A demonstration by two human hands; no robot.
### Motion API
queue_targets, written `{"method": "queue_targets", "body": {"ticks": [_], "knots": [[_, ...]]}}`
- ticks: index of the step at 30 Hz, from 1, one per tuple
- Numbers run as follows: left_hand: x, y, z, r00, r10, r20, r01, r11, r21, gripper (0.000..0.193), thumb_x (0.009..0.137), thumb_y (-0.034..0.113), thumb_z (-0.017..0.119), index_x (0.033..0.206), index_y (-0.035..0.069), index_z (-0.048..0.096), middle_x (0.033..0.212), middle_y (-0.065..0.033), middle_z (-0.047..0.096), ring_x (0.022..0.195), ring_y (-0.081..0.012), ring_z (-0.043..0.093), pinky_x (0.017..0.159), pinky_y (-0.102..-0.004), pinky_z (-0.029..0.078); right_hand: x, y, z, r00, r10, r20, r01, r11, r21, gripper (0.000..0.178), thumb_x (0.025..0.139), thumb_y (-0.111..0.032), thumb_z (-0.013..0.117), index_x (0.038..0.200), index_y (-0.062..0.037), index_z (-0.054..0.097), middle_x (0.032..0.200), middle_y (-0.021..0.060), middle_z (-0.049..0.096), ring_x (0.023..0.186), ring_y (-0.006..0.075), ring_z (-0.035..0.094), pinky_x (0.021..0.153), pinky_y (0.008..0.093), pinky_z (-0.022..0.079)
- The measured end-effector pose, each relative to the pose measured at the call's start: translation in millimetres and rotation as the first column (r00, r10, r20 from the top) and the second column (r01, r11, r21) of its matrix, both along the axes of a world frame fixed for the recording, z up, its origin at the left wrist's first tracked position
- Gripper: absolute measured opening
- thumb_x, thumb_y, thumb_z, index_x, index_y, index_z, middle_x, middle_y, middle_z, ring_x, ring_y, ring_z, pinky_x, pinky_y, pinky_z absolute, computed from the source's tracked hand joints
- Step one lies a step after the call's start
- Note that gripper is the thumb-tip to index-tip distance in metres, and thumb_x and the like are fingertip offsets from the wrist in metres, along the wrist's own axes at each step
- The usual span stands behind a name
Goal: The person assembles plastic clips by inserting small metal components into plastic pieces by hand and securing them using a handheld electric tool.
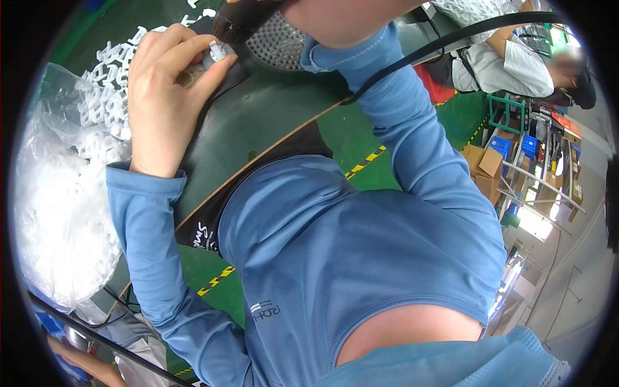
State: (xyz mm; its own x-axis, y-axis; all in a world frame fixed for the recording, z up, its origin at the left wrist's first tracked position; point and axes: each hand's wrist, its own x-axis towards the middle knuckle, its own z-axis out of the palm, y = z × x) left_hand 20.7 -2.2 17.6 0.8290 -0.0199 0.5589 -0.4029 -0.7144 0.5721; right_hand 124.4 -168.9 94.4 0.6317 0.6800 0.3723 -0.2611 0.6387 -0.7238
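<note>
My left hand (164,84) is closed in a pinch, thumb and forefinger gripping a small white plastic fitting (216,51) above the dark green table. A dark pad (229,76) lies beneath those fingers. My right hand (342,19) reaches across the top edge, which cuts off its fingers. Against it is a dark, brush-like thing (242,20) whose frayed end comes close to the white fitting. Whether my right fingers hold it is hidden. A round grey dimpled metal plate (277,45) stands just below this hand.
Many white plastic pieces (106,74) lie heaped left of my left hand, beside a large clear bag (64,219) of white parts. A black cable (451,39) arcs over my right forearm. The table's edge (258,158) runs near my waist. Another person (509,68) is at the upper right.
</note>
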Motion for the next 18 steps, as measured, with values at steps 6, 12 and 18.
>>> {"method": "queue_targets", "body": {"ticks": [6, 12, 18], "knots": [[1.9, -1.0, 2.3, 1.0, -0.01, 0.005, 0.01, 1.0, 0.002, 0.026, 0.072, 0.009, 0.086, 0.094, 0.001, 0.073, 0.084, -0.0054, 0.063, 0.079, -0.0251, 0.056, 0.072, -0.0358, 0.048, 0.5, 2.7, -2.4, 0.987, 0.12, -0.105, -0.112, 0.991, 0.078, 0.077, 0.095, -0.066, 0.048, 0.136, -0.0011, 0.045, 0.089, 0.0194, 0.062, 0.068, 0.0258, 0.06, 0.064, 0.0374, 0.052], [2.2, 0.1, 3.6, 1.0, -0.007, 0.005, 0.007, 1.0, 0.021, 0.026, 0.073, 0.01, 0.086, 0.093, 0.002, 0.073, 0.083, -0.0052, 0.063, 0.079, -0.0247, 0.055, 0.072, -0.0358, 0.048, -0.9, 4.6, -0.5, 0.947, 0.249, -0.204, -0.216, 0.962, 0.17, 0.082, 0.095, -0.07, 0.045, 0.138, -0.0008, 0.044, 0.092, 0.0209, 0.063, 0.072, 0.0275, 0.062, 0.066, 0.0383, 0.053], [2.4, -0.3, 4.4, 1.0, -0.01, 0.003, 0.01, 0.999, 0.03, 0.026, 0.073, 0.01, 0.086, 0.093, 0.001, 0.073, 0.083, -0.0054, 0.062, 0.078, -0.0249, 0.055, 0.072, -0.036, 0.048, -1.3, 4.7, -1.5, 0.884, 0.369, -0.288, -0.297, 0.918, 0.263, 0.086, 0.095, -0.073, 0.041, 0.141, -0.0005, 0.044, 0.096, 0.0225, 0.063, 0.076, 0.0292, 0.064, 0.069, 0.0392, 0.055]]}}
